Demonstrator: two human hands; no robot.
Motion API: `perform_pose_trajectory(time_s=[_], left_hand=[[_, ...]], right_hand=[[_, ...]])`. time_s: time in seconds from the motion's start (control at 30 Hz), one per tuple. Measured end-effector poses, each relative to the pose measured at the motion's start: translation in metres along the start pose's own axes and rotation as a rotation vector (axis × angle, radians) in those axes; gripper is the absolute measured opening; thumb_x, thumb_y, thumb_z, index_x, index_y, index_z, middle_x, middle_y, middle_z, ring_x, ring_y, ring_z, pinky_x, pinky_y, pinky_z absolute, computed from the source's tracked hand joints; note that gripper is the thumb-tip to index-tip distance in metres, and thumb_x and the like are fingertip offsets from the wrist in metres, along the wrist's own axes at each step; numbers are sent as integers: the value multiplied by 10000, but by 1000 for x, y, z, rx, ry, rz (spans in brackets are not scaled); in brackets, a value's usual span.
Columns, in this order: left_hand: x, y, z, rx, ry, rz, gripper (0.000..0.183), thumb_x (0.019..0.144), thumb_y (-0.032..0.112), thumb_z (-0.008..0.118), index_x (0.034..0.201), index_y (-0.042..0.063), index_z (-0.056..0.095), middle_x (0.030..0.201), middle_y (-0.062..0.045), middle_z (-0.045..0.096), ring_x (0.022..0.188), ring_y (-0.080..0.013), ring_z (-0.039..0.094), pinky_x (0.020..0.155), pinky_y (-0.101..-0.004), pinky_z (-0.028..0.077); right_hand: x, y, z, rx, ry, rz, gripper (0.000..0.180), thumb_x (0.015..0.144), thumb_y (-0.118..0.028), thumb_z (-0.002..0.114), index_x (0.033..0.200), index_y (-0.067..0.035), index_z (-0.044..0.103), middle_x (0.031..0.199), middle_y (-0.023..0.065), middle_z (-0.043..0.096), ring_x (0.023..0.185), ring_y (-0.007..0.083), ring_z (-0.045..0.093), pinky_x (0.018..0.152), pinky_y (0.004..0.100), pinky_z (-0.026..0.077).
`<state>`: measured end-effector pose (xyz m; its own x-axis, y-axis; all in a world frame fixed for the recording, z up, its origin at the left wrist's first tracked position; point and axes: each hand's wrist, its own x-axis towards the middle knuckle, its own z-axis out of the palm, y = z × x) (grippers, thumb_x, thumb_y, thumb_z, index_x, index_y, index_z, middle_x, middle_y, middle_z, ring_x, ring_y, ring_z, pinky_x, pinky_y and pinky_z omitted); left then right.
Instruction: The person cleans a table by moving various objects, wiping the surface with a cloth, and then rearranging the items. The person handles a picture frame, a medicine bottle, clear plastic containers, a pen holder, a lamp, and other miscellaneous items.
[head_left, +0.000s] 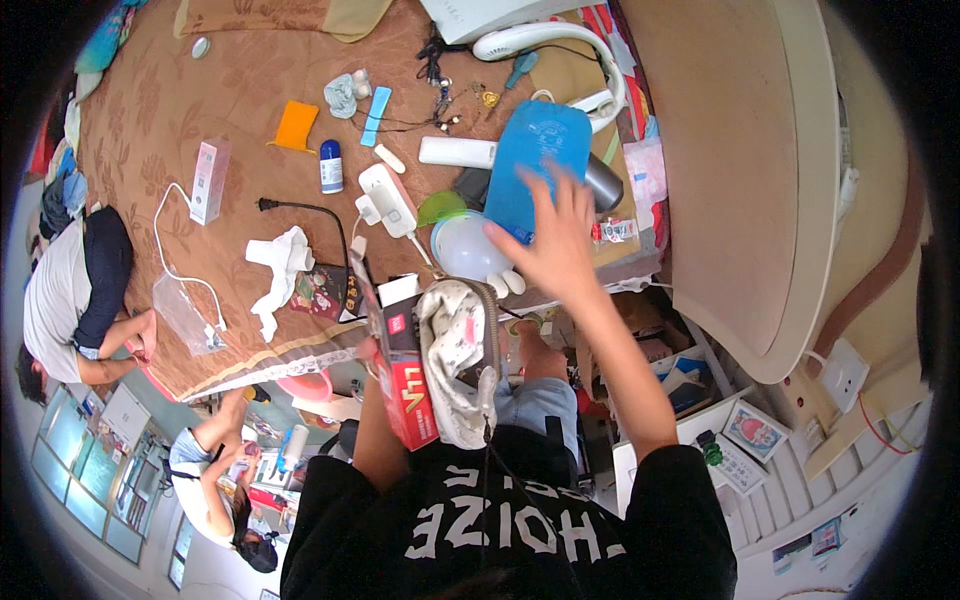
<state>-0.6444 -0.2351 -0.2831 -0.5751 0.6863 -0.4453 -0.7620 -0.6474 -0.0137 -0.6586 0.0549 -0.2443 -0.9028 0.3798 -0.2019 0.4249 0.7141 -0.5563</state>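
Observation:
My left hand (369, 358) is mostly hidden behind a red-and-black box (405, 397), which it holds upright near my chest. Against the box leans a white patterned zip pouch (457, 352), its zip running along the right edge. My right hand (551, 240), slightly blurred, reaches with spread fingers over the lower part of a blue drawstring pouch (536, 165); whether the fingertips touch it I cannot tell. Just left of that hand lies a translucent white dome (469, 244). A dark grey cylinder (602, 184) sticks out from under the blue pouch's right side.
On the brown patterned bedspread (247, 90) lie a white power strip (390, 199), a blue-capped bottle (331, 166), an orange pouch (294, 126), crumpled white tissue (281, 262), a pink box (210, 180) and cables. A white neck fan (555, 34) lies beyond. Two other people are at the left.

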Motion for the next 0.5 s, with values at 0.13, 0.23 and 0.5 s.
perform_pose_trajectory(time_s=[0.13,0.23,0.5], left_hand=[[-1,15,0,1,-113,-1,814,688,362,781,1279,-7,360,1219,-241,474,1073,-325,533,883,-460,471],[-3,19,7,-7,-139,8,810,691,360,776,1280,-11,360,1214,-238,479,1072,-324,536,884,-457,474],[-6,27,19,-50,-185,20,799,699,352,760,1282,-21,361,1203,-228,490,1069,-321,544,887,-449,481]], right_hand=[[34,64,44,-458,49,-217,550,728,-344,695,1226,-182,529,1282,168,451,1191,357,421,1011,476,339],[64,93,31,-428,-360,-340,417,735,-164,649,1145,-194,576,1144,95,551,1086,309,516,874,428,473],[139,90,-105,-923,159,-185,399,761,-44,553,1143,-152,578,1137,109,582,1055,276,561,855,390,474]])
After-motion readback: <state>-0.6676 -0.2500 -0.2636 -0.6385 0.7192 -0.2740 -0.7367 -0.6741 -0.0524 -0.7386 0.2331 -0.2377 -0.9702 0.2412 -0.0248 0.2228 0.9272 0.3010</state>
